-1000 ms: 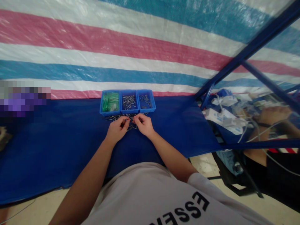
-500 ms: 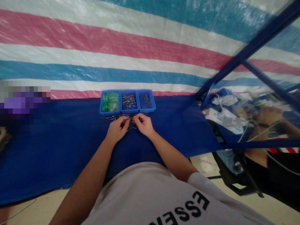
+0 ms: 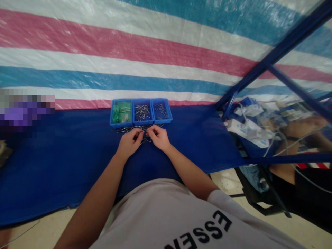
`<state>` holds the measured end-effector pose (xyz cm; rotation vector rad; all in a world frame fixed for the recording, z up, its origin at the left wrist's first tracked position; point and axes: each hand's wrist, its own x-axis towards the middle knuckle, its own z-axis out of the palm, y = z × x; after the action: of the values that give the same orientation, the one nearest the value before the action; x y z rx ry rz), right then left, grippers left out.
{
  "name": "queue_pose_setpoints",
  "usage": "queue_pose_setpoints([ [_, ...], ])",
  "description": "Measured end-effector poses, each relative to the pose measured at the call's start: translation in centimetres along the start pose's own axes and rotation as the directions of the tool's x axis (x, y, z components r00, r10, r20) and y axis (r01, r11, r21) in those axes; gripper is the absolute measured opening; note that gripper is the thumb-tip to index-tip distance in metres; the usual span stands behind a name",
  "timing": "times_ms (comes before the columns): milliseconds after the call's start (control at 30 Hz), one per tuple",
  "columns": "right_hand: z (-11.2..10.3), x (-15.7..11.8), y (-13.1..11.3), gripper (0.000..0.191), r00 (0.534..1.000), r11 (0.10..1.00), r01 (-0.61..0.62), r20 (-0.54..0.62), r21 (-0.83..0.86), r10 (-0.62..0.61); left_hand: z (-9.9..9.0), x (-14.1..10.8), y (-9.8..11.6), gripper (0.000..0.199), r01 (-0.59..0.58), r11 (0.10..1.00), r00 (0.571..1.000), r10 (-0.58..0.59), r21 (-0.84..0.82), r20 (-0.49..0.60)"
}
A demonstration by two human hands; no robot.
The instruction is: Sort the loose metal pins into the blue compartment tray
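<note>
Basically, both bare hands are at the pile, fingertips facing each other across a narrow gap; left hand (image 3: 129,142) has fingers curled, thumb bent in toward the index; right hand (image 3: 160,139) mirrors it, fingers bent, thumb side inward; contents of both grips too small to make out, so I cannot tell if either holds a piece; loose pile of thin, dark metal rods (image 3: 121,130) lies under and around the fingertips, some ends poking out left of the left fingers, a few on the near side of the gap; just beyond the fingers, three rectangular blue plastic bins sit in a row; left bin (image 3: 121,125), ahead and left of the left fingers, holds translucent green plastic packets (image 3: 122,112); middle bin (image 3: 143,122), straight ahead of the gap, holds many short silver metal pins (image 3: 142,112); right bin (image 3: 163,121), ahead and right of the right fingers, has fewer pins; everything rests on a dark blue covered table (image 3: 64,148); striped plastic tarp (image 3: 103,45) hangs behind the bins.
</note>
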<state>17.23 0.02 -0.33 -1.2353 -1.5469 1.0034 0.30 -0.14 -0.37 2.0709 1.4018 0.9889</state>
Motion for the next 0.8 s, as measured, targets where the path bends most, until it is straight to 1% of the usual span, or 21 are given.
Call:
queue_pose_setpoints([
  [800, -0.07, -0.01, -0.08, 0.045, 1.000, 1.000, 0.004, 0.008, -0.017, -0.004, -0.08, 0.17, 0.19, 0.024, -0.020, 1.000, 1.000, 0.020, 0.015, 0.017],
])
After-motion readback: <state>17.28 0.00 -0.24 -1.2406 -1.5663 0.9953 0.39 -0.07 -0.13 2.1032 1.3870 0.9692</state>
